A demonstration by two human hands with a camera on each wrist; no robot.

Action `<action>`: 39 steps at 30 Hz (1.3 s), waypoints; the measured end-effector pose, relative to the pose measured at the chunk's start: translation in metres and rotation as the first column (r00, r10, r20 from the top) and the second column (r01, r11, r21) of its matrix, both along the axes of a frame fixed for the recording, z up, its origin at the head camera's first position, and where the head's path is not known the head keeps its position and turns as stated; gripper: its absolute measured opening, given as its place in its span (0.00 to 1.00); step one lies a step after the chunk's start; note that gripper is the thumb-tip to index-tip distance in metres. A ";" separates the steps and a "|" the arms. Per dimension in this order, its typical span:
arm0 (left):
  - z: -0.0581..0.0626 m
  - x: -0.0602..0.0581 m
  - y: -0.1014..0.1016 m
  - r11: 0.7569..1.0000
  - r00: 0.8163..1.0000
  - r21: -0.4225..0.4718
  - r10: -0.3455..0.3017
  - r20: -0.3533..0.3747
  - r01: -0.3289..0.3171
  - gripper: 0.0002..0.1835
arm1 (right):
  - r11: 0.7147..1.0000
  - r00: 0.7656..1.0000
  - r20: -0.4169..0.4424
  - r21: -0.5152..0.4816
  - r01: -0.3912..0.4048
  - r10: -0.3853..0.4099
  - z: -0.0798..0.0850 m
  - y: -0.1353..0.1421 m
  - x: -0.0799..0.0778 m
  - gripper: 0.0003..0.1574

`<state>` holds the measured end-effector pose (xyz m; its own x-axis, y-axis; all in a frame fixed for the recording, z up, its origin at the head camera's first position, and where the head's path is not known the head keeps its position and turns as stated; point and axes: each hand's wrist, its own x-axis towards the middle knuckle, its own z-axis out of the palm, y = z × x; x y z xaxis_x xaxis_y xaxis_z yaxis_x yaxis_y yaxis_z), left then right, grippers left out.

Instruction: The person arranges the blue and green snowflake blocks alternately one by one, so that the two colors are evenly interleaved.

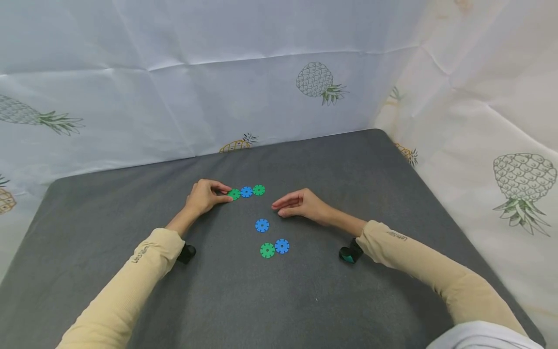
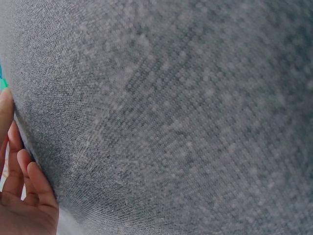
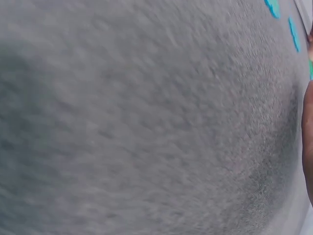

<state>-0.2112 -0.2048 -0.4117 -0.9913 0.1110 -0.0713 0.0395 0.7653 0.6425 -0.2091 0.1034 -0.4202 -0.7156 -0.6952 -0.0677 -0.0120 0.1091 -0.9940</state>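
Thumb and index finger of my left hand (image 1: pixel 205 196) pinch the left edge of a green notched disc (image 1: pixel 234 194). In the head view this disc ends a row, touching or almost touching a blue notched disc (image 1: pixel 246 192), with another green disc (image 1: pixel 259 190) on the right. My right hand (image 1: pixel 307 206) stays right of the discs, its fingers loosely bent and holding nothing. A single blue disc (image 1: pixel 262 225) lies nearer, to the left of that hand. In the left wrist view, the left hand (image 2: pixel 24 191) shows at the edge with a sliver of green by its thumb.
Closer to the person, a green disc (image 1: pixel 267 250) and a blue disc (image 1: pixel 282 246) lie side by side on the dark grey tabletop (image 1: pixel 244 300). Pineapple-printed white cloth (image 1: pixel 244 92) hangs along the far and right sides. Dark straps sit under both sleeves.
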 end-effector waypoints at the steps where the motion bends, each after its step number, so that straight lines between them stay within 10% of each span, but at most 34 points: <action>1: 0.000 0.000 0.000 1.000 1.000 0.000 0.000 -0.001 0.000 0.15 | 1.000 1.000 -0.001 0.005 -0.001 0.001 0.000 0.001 0.002 0.19; 39: -0.001 0.000 0.000 1.000 1.000 0.003 -0.002 -0.004 0.002 0.15 | 0.995 0.994 0.056 0.000 -0.096 0.095 -0.009 0.023 0.055 0.25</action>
